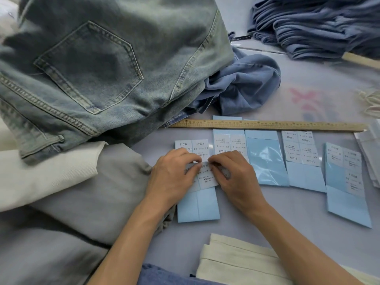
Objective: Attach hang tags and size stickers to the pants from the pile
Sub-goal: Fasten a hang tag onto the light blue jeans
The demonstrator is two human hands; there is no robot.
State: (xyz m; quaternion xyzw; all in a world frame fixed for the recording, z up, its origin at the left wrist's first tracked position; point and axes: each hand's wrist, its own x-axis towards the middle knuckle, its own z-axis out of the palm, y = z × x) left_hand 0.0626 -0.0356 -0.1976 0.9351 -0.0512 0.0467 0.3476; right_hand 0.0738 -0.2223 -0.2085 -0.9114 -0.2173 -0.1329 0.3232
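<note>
Two hands meet over the leftmost blue sticker sheet (198, 206) on the desk (287, 219): the left hand (172, 177) and right hand (234, 175) each pinch an edge of a white size sticker (205, 174) marked XS between thumb and forefinger. More sheets (267, 161) lie in a row to the right, just near of a wooden ruler (267, 124). Faded jeans (92, 64) are heaped at the far left, and folded blue pants (320, 27) are stacked at the far right.
</note>
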